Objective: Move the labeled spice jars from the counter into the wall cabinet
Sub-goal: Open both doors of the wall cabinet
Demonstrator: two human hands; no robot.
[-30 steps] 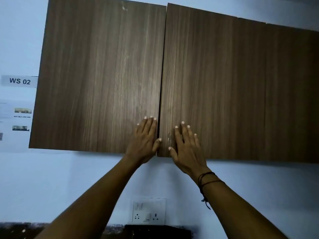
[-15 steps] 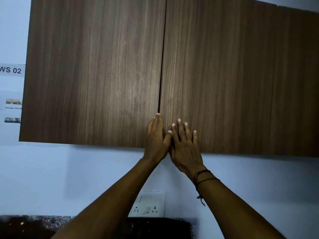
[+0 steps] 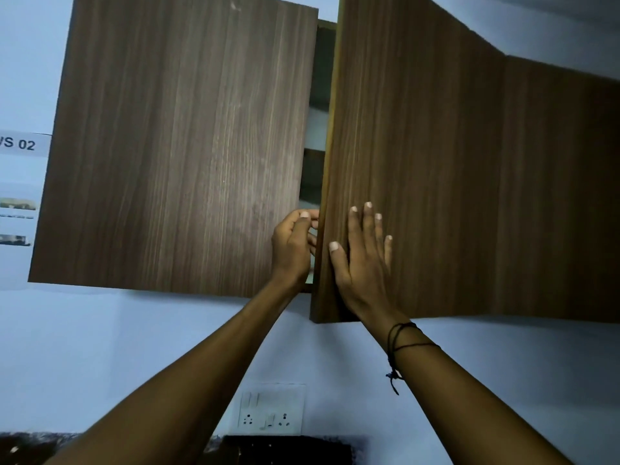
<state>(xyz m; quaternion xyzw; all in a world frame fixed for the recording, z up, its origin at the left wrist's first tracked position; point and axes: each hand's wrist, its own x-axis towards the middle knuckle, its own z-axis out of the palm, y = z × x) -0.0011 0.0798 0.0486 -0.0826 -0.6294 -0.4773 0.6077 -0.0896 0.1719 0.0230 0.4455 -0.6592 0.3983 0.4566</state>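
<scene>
two bare forearms reach up from the bottom of the view toward a wall cabinet (image 3: 188,146). the right wrist wears a thin dark cord bracelet (image 3: 397,347). below and behind the arms, a dark speckled tabletop (image 3: 285,448) runs along the bottom edge, with a white socket plate (image 3: 271,409) on the pale blue wall just above it. no spice jars show anywhere in view, so i cannot tell where they are.

the right hand (image 3: 362,263) lies flat with fingers spread against the face of the right cabinet door (image 3: 419,162), near its lower inner corner; that door stands swung out toward the viewer. the left hand (image 3: 292,250) is loosely curled, its fingertips hooked round the inner edge of the left cabinet door (image 3: 188,146), gripping nothing else.

between the two doors is a narrow gap showing a dim interior with a pale shelf (image 3: 317,129) across it.

at far left, a paper sign (image 3: 20,144) reading "s 02" is stuck to the wall.
</scene>
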